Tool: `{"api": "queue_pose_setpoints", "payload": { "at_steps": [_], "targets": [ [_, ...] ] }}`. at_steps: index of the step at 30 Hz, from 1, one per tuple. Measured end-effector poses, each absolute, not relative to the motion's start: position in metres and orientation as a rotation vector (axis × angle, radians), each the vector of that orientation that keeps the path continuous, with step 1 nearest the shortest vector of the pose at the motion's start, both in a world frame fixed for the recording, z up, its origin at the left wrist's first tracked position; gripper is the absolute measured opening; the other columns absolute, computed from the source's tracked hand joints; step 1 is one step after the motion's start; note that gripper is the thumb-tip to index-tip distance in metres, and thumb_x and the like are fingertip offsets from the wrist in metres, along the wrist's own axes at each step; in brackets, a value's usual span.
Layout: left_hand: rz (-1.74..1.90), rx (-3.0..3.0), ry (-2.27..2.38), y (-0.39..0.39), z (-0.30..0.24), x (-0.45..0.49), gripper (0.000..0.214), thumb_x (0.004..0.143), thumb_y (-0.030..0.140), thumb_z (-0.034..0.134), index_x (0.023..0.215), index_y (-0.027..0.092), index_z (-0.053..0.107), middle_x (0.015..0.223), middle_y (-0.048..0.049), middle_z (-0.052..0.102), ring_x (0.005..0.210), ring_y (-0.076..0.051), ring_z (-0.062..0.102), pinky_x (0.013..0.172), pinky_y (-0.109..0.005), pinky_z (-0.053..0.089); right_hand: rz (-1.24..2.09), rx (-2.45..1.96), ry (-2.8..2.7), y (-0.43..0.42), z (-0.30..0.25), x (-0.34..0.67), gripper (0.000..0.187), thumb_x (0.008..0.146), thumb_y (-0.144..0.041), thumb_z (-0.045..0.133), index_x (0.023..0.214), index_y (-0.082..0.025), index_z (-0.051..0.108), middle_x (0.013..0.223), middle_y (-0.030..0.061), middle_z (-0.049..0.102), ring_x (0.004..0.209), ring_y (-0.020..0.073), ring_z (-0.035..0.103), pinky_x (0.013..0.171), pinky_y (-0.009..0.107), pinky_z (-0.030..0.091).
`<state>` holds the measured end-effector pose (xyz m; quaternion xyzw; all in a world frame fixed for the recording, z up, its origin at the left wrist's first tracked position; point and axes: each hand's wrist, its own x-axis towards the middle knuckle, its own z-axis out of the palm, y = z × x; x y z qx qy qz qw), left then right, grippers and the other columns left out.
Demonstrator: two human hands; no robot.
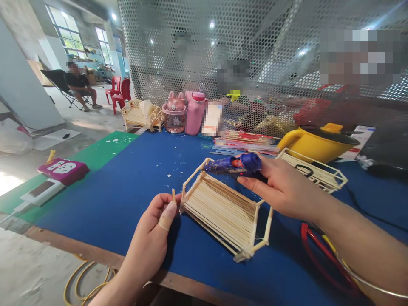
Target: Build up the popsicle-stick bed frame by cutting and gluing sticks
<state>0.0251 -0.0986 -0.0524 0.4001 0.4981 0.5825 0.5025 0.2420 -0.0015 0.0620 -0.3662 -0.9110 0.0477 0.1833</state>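
Note:
My right hand (280,187) is closed around a blue hot glue gun (234,165). Its nozzle points left, at the far-left corner of a small wooden stick frame (223,206). That frame has a floor of thin sticks laid side by side and raised rails at both ends. Between the thumb and finger of my left hand (156,231) a short wooden stick (174,195) stands nearly upright. The left fingertips are close to the frame's left corner; whether they touch it I cannot tell. A bandage-like wrap circles the left thumb.
A second stick frame (314,170) lies behind my right hand, near a yellow pot (315,142). Red-handled pliers (318,250) lie under my right forearm. Bundled sticks (248,142), a pink bottle (195,112) and another stick frame (140,114) line the back. A person (79,87) sits far left.

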Motion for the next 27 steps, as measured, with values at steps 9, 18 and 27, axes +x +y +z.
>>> {"api": "queue_pose_setpoints", "payload": {
  "at_steps": [9, 18, 27],
  "targets": [
    [1.394, 0.954, 1.214, -0.099, -0.05, 0.026, 0.026, 0.086, 0.048, 0.049, 0.09, 0.022, 0.052, 0.097, -0.0034, 0.064, 0.099, -0.021, 0.054, 0.091, -0.036, 0.037, 0.104, -1.045, -2.559, -0.003, 0.06, 0.246, 0.018, 0.086, -0.033, 0.046, 0.096, -0.022, 0.056, 0.087, 0.0059, 0.065, 0.077, 0.0253, 0.06, 0.064, 0.037, 0.044],
    [1.41, 0.933, 1.19, -0.099, -0.051, 0.026, 0.024, 0.086, 0.046, 0.05, 0.089, 0.022, 0.053, 0.11, -0.0036, 0.063, 0.098, -0.019, 0.054, 0.093, -0.035, 0.036, 0.169, -1.042, -2.574, -0.006, 0.061, 0.246, 0.017, 0.085, -0.032, 0.047, 0.094, -0.022, 0.056, 0.084, 0.0053, 0.065, 0.079, 0.0249, 0.061, 0.067, 0.037, 0.046],
    [1.459, 0.923, 1.186, -0.101, -0.04, 0.03, 0.026, 0.085, 0.046, 0.051, 0.083, 0.021, 0.053, 0.089, -0.0035, 0.063, 0.09, -0.019, 0.053, 0.084, -0.031, 0.038, 0.107, -0.932, -2.584, -0.005, 0.063, 0.245, 0.014, 0.087, -0.03, 0.047, 0.097, -0.027, 0.057, 0.082, 0.003, 0.067, 0.071, 0.0235, 0.064, 0.059, 0.036, 0.05]
  ]
}}
